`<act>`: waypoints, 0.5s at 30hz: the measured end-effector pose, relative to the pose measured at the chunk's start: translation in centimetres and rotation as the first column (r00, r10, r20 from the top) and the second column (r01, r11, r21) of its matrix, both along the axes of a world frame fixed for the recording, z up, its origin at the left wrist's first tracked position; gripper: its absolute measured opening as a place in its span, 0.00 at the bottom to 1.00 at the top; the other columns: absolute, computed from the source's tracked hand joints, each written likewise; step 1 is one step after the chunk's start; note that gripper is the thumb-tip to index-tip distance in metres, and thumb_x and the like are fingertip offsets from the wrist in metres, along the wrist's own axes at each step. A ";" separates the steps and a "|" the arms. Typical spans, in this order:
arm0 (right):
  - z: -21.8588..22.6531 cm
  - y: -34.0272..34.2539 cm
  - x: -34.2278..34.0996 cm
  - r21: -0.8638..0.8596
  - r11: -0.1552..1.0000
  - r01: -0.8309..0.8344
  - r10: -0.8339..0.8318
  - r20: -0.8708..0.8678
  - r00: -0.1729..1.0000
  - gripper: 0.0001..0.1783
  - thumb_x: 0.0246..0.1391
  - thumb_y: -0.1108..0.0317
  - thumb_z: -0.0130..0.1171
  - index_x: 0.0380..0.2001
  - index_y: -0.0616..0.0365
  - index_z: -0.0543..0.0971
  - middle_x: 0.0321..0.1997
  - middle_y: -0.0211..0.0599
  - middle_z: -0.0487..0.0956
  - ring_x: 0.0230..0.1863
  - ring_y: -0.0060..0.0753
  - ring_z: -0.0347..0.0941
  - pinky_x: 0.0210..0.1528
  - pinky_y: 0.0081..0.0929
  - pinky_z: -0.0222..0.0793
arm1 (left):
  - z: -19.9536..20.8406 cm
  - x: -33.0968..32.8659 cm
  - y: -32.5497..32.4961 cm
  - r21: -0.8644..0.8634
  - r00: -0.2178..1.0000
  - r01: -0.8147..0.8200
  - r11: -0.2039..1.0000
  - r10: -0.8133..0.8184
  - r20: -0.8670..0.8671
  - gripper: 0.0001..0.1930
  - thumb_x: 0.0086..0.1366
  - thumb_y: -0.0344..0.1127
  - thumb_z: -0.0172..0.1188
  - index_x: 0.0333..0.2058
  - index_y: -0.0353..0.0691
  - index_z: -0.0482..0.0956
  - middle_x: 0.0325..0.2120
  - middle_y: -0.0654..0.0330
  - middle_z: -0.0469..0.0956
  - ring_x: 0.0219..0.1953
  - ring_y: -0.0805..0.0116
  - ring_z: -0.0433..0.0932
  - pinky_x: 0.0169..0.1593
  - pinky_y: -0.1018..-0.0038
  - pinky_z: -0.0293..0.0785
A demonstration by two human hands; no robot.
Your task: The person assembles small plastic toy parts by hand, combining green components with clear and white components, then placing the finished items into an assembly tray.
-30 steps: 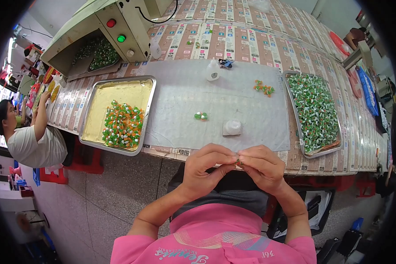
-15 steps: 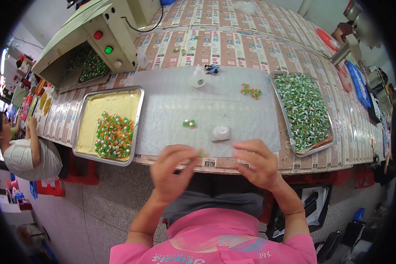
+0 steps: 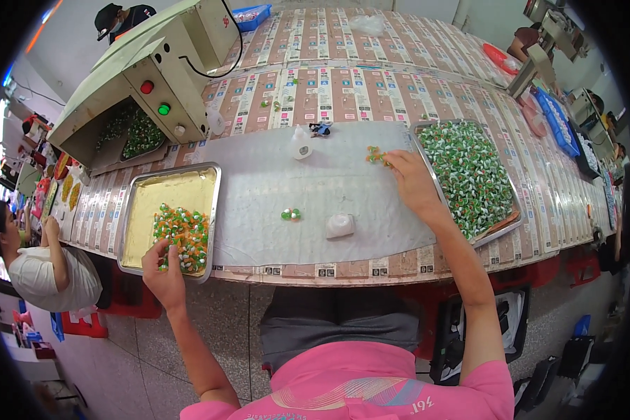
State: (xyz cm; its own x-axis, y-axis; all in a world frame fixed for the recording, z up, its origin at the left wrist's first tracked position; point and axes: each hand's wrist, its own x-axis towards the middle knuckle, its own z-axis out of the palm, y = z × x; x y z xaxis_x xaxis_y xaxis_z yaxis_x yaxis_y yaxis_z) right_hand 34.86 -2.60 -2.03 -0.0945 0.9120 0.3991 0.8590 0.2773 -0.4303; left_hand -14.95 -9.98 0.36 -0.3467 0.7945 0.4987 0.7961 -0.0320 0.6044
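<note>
My left hand (image 3: 165, 275) is at the near edge of a metal tray (image 3: 216, 210) on the left, fingers curled round a small green, white and orange piece (image 3: 163, 266). Beside it in the tray lie many such pieces (image 3: 182, 227). My right hand (image 3: 411, 178) reaches over the white sheet (image 3: 259, 189), its fingertips pinched at a small cluster of orange-and-green pieces (image 3: 375, 155). Which piece it grips is partly hidden. Between my hands, a few green and white beads (image 3: 290, 214) and a small whitish block (image 3: 340, 226) lie on the sheet.
A second tray (image 3: 516, 210) full of green and white pieces stands at the right. A white squeeze bottle (image 3: 302, 143) and a small dark-blue item (image 3: 321, 129) are behind the sheet. At the far left, a beige machine (image 3: 140, 77) holds another tray. People sit around.
My hands have moved apart from in front of me. The left one went left to the tray; the right one went forward and right to the orange-and-green cluster. The view has shifted slightly.
</note>
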 end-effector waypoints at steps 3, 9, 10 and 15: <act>0.0 0.2 0.2 -0.113 0.994 -0.003 0.010 0.054 0.999 0.14 0.51 0.76 0.58 0.44 0.59 0.79 0.48 0.39 0.77 0.50 0.47 0.70 0.54 0.38 0.67 | -0.4 0.3 -0.3 -0.020 0.999 -0.015 1.000 0.015 -0.035 0.10 0.59 0.27 0.65 0.40 0.35 0.81 0.35 0.57 0.79 0.38 0.65 0.76 0.43 0.69 0.73; 0.6 -0.8 -1.0 -0.063 0.997 -0.041 0.022 -0.269 0.963 0.10 0.55 0.76 0.56 0.41 0.61 0.80 0.41 0.39 0.80 0.39 0.41 0.77 0.44 0.29 0.72 | 1.1 1.2 -0.4 0.116 0.961 -0.058 0.991 0.087 -0.261 0.11 0.57 0.24 0.63 0.40 0.36 0.81 0.39 0.54 0.77 0.45 0.55 0.74 0.50 0.63 0.70; 0.8 -1.4 -1.6 -0.063 0.997 -0.055 0.035 -0.273 0.961 0.10 0.55 0.76 0.56 0.41 0.61 0.80 0.41 0.39 0.80 0.39 0.41 0.77 0.44 0.29 0.72 | 1.3 1.6 -0.3 0.116 0.959 -0.072 0.991 0.100 -0.265 0.11 0.57 0.24 0.63 0.40 0.36 0.81 0.39 0.54 0.77 0.45 0.55 0.74 0.50 0.63 0.70; 3.4 -6.1 -3.5 -0.317 0.919 -0.233 -0.121 -0.792 0.599 0.11 0.61 0.72 0.57 0.45 0.66 0.78 0.42 0.32 0.80 0.41 0.21 0.76 0.43 0.22 0.72 | 1.5 7.5 0.4 0.172 0.955 0.275 0.946 -0.249 -0.158 0.13 0.54 0.22 0.64 0.40 0.37 0.81 0.40 0.54 0.76 0.46 0.56 0.73 0.51 0.63 0.69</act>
